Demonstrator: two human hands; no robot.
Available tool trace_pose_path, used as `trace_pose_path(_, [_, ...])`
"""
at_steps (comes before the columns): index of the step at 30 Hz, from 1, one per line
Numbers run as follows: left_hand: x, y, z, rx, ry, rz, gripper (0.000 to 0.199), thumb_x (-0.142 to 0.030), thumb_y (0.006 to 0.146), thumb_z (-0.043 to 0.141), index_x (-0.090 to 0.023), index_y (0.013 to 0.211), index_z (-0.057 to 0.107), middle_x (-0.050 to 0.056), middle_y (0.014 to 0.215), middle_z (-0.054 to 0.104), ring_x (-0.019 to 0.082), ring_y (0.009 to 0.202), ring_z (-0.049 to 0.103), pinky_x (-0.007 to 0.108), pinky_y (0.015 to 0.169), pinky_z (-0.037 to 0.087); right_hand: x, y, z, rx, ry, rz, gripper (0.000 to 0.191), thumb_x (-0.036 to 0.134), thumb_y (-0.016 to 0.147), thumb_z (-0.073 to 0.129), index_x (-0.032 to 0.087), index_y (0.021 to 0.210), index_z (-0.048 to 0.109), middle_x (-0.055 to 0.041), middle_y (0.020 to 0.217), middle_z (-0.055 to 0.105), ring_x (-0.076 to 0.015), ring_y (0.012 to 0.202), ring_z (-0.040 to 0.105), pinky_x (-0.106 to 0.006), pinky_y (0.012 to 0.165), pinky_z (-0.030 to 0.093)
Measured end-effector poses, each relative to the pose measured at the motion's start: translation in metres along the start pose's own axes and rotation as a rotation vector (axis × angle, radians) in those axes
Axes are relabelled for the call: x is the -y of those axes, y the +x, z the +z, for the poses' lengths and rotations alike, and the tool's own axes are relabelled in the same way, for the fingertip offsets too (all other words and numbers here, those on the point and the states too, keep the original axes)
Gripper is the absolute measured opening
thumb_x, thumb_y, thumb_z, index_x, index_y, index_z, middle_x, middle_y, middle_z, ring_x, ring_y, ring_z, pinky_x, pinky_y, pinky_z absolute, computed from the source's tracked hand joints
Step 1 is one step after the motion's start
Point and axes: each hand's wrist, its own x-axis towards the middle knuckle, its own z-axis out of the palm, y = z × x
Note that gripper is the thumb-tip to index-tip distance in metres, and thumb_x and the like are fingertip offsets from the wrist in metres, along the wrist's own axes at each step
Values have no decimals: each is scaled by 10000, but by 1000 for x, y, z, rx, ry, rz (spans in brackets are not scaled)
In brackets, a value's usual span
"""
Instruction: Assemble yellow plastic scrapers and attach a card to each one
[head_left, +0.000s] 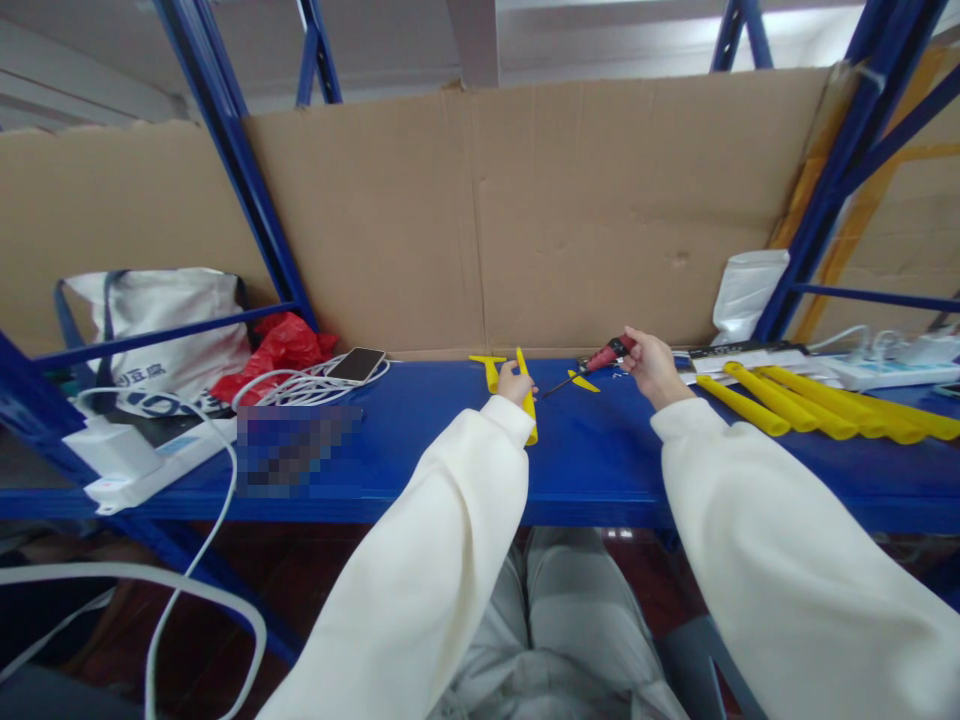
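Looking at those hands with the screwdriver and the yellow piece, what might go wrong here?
The screwdriver in the right hand points toward the left hand, which holds the yellow part; a slip might jab the fingers. Tiny pale bits, perhaps screws, lie loose on the blue shelf and could roll away. The yellow tubes by the right sleeve might get knocked.

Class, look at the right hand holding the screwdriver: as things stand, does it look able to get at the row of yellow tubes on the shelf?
Probably yes. The yellow tubes lie just beside the right hand on bare blue shelf, nothing between, though its fingers grip the red-handled screwdriver.
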Motion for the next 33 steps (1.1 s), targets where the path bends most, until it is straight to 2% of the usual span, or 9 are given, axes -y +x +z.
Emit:
trace_pose_path(5, [6, 10, 2, 18, 8, 80, 566, 79, 701, 560, -82, 1239, 627, 142, 989, 736, 242, 914, 729, 335, 800, 577, -3, 1, -3, 36, -212, 124, 343, 247, 817, 657, 235, 634, 367, 105, 386, 298, -63, 346, 285, -187, 345, 263])
trace_pose_path(10, [14, 21, 4, 6, -5, 128, 448, 91, 617, 598, -94, 1006, 720, 118, 958, 737, 275, 1080, 688, 384, 962, 536, -8, -5, -3, 169, -623, 208, 245, 224, 879, 526, 208, 654, 430, 78, 398, 347, -52, 340, 248, -196, 356, 157])
trace_pose_path(15, [17, 22, 5, 5, 11, 142, 385, 47, 605, 648, -118, 942, 731, 129, 955, 740, 279, 1012, 709, 369, 899, 560, -13, -6, -2, 225, -1137, 258, 280, 278, 907, 469, 185, 646, 509, 35, 407, 405, -81, 351, 319, -225, 394, 231])
trace_pose_path(19, [15, 22, 4, 39, 44, 121, 358, 50, 615, 637, -122, 913, 731, 130, 923, 746, 262, 948, 718, 335, 832, 570, -16, -1, -4, 288, -1423, 175, 287, 272, 900, 466, 149, 689, 617, -15, 447, 486, -122, 400, 431, -252, 450, 340])
trace_pose_path(24, [13, 23, 1, 47, 106, 116, 307, 34, 666, 620, -151, 882, 734, 75, 833, 735, 207, 897, 702, 282, 812, 549, -19, 8, -11, 246, -1489, -17, 183, 180, 823, 524, 125, 770, 690, -50, 514, 566, -171, 545, 575, -248, 541, 415])
trace_pose_path(28, [12, 22, 1, 46, 95, 122, 272, 40, 659, 614, -161, 801, 731, 67, 817, 731, 207, 906, 698, 278, 822, 540, -25, 19, -17, 216, -1416, -183, 156, 98, 721, 580, 187, 604, 632, -34, 515, 568, -195, 671, 632, -251, 637, 456])
trace_pose_path(30, [12, 21, 2, 45, 80, 120, 247, 38, 656, 614, -160, 758, 721, 79, 832, 734, 215, 920, 699, 284, 834, 535, -29, 24, -18, 193, -1346, -227, 204, 68, 708, 586, 209, 559, 584, -36, 565, 608, -200, 728, 649, -256, 694, 478])
trace_pose_path(33, [12, 21, 2, 42, 70, 116, 235, 28, 648, 619, -161, 745, 719, 87, 845, 738, 227, 952, 700, 298, 859, 531, -34, 32, -16, 135, -1239, -237, 173, 66, 730, 598, 205, 629, 609, -59, 738, 704, -200, 837, 676, -268, 795, 505])
